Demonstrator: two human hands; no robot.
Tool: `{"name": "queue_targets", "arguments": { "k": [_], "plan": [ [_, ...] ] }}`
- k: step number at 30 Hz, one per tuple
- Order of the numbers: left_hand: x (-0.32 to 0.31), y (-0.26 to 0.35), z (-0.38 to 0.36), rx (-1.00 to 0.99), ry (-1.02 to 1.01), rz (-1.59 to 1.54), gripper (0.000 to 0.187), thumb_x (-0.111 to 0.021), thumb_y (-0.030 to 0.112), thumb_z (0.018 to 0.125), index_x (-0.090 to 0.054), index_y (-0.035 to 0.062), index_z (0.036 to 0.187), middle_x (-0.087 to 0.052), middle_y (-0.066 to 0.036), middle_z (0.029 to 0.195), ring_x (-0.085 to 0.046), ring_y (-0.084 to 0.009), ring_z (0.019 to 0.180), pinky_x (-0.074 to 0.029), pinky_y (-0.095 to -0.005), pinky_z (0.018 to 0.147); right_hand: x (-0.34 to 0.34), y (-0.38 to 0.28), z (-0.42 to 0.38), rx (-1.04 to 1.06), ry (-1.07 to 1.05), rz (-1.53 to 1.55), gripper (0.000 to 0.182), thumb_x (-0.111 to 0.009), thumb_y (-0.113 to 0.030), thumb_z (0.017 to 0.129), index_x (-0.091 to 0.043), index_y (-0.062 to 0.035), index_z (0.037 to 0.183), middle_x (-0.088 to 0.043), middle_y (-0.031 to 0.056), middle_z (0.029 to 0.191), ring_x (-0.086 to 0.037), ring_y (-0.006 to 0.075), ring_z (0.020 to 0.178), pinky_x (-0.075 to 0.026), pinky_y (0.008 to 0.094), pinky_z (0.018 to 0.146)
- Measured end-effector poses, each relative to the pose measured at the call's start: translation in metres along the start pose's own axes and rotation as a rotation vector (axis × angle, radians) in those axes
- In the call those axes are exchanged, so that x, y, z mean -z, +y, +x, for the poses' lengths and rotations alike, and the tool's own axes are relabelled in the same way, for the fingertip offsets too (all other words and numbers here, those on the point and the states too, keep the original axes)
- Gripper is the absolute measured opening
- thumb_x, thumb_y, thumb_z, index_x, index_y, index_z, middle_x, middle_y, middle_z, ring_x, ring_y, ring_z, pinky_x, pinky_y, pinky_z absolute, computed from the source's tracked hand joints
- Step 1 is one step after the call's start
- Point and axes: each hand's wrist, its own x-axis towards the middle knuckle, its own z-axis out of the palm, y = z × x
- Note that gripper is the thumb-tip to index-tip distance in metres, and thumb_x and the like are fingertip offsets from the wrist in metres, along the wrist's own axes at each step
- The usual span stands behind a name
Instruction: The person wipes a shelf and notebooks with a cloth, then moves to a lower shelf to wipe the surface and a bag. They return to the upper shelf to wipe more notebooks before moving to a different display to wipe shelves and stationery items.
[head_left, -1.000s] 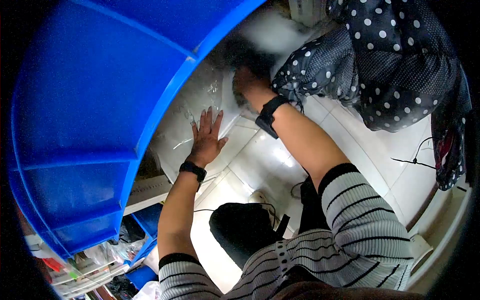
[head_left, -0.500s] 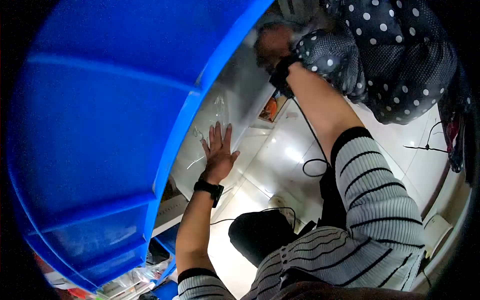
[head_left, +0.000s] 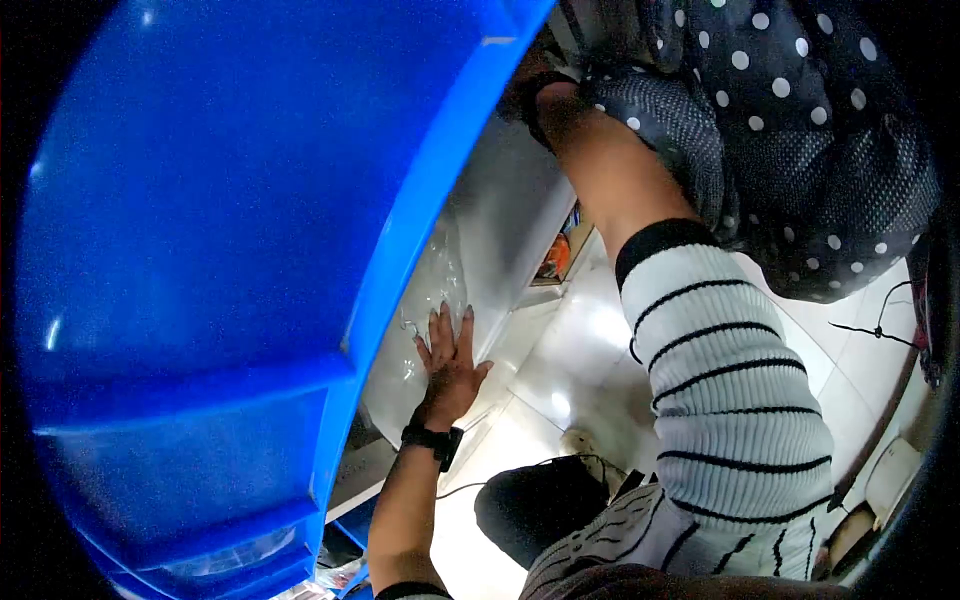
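Observation:
My left hand (head_left: 455,375) lies flat with fingers spread on a clear, crinkled plastic sheet (head_left: 445,262) over a grey surface (head_left: 515,190). A black watch sits on that wrist. My right hand (head_left: 528,82) reaches far forward into shadow, beside the edge of a large blue panel (head_left: 230,220) with ribs. Its fingers are too dark and covered to make out. Close against the right forearm hangs black fabric with white dots (head_left: 760,120).
The blue panel fills the left side, its edge close to both hands. An orange item (head_left: 553,258) sits below the grey surface. A thin black cord (head_left: 880,330) hangs at the right. Pale glossy floor tiles (head_left: 590,340) lie below, near my dark-clothed knee (head_left: 540,508).
My right hand has moved further forward, into the shadow by the blue panel. The view has shifted, so the panel looks nearer. My left hand stays flat on the plastic.

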Motion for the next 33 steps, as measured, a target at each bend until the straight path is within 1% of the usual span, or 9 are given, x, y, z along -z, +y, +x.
{"name": "queue_targets", "arguments": {
  "k": [1,4,7,9,10,14,18,26,33],
  "plan": [
    [0.001,0.002,-0.001,-0.006,0.014,-0.011,0.09,-0.071,0.02,0.08,-0.015,0.0116,0.149,0.002,-0.021,0.154,0.003,-0.0391,0.142,0.002,-0.0623,0.109,0.002,-0.002,-0.002,-0.012,-0.003,-0.023,0.05,-0.05,-0.024,0.091,-0.04,-0.0059,0.136,-0.039,0.0173,0.14,-0.036,0.0369,0.128,-0.022,0.0533,0.107],
    [0.001,0.003,-0.002,-0.006,0.014,-0.029,0.091,-0.071,0.019,0.08,-0.013,0.0129,0.15,0.004,-0.02,0.154,0.004,-0.0382,0.143,0.003,-0.0619,0.109,0.015,-0.021,-0.024,0.252,-0.114,0.043,0.048,-0.05,-0.024,0.091,-0.041,-0.0057,0.135,-0.04,0.0173,0.138,-0.037,0.0365,0.126,-0.024,0.0527,0.106],
    [-0.003,-0.001,-0.001,-0.005,0.017,-0.037,0.092,-0.07,0.02,0.08,-0.011,0.0143,0.15,0.005,-0.02,0.155,0.007,-0.0373,0.143,0.004,-0.0616,0.109,0.027,-0.03,-0.068,0.566,-0.22,0.444,0.046,-0.049,-0.024,0.091,-0.042,-0.0055,0.133,-0.041,0.0172,0.136,-0.039,0.036,0.124,-0.025,0.0521,0.104],
    [-0.003,-0.002,-0.001,0.004,-0.005,-0.028,0.093,-0.07,0.021,0.08,-0.01,0.0143,0.15,0.006,-0.02,0.155,0.008,-0.037,0.143,0.005,-0.0614,0.109,0.026,-0.028,-0.116,0.687,-0.174,0.659,0.045,-0.049,-0.024,0.091,-0.043,-0.0053,0.132,-0.042,0.0172,0.134,-0.039,0.0357,0.123,-0.026,0.0517,0.103],
    [-0.002,-0.001,0.0,0.011,-0.023,-0.021,0.093,-0.07,0.021,0.08,-0.009,0.0144,0.15,0.007,-0.02,0.155,0.009,-0.0367,0.143,0.006,-0.0612,0.109,0.028,-0.026,-0.127,0.699,-0.162,0.715,0.044,-0.049,-0.024,0.091,-0.043,-0.0053,0.131,-0.043,0.0172,0.134,-0.04,0.0356,0.122,-0.027,0.0515,0.103],
    [0.004,0.005,0.001,0.043,-0.072,-0.049,0.093,-0.069,0.023,0.081,-0.008,0.0135,0.15,0.008,-0.021,0.154,0.01,-0.037,0.142,0.007,-0.0609,0.108,0.031,-0.03,-0.101,0.488,-0.15,0.785,0.042,-0.049,-0.024,0.092,-0.045,-0.005,0.129,-0.044,0.0172,0.131,-0.042,0.0349,0.12,-0.029,0.0507,0.101],
    [-0.002,0.0,0.0,0.015,-0.05,-0.035,0.093,-0.069,0.021,0.081,-0.008,0.0136,0.15,0.008,-0.024,0.153,0.01,-0.0386,0.142,0.008,-0.0608,0.108,0.031,-0.06,-0.054,0.339,-0.157,0.627,0.04,-0.048,-0.024,0.092,-0.046,-0.0048,0.127,-0.046,0.0171,0.128,-0.044,0.0343,0.117,-0.031,0.0499,0.099],
    [-0.005,-0.002,0.002,0.02,-0.031,-0.016,0.092,-0.069,0.021,0.081,-0.008,0.0123,0.15,0.005,-0.025,0.153,0.007,-0.0413,0.141,0.007,-0.0616,0.108,0.015,-0.129,-0.043,0.292,-0.232,0.513,0.036,-0.048,-0.023,0.092,-0.049,-0.0042,0.122,-0.049,0.017,0.123,-0.047,0.0331,0.112,-0.035,0.0484,0.094],
    [-0.011,-0.005,-0.001,0.009,0.033,-0.008,0.091,-0.072,0.02,0.079,-0.015,0.0138,0.149,0.003,-0.024,0.153,0.003,-0.0407,0.142,0.0,-0.0623,0.108,0.006,-0.112,-0.029,0.167,-0.236,0.472,0.033,-0.047,-0.023,0.092,-0.052,-0.0038,0.118,-0.052,0.017,0.118,-0.051,0.032,0.107,-0.039,0.047,0.091]
  ]
}}
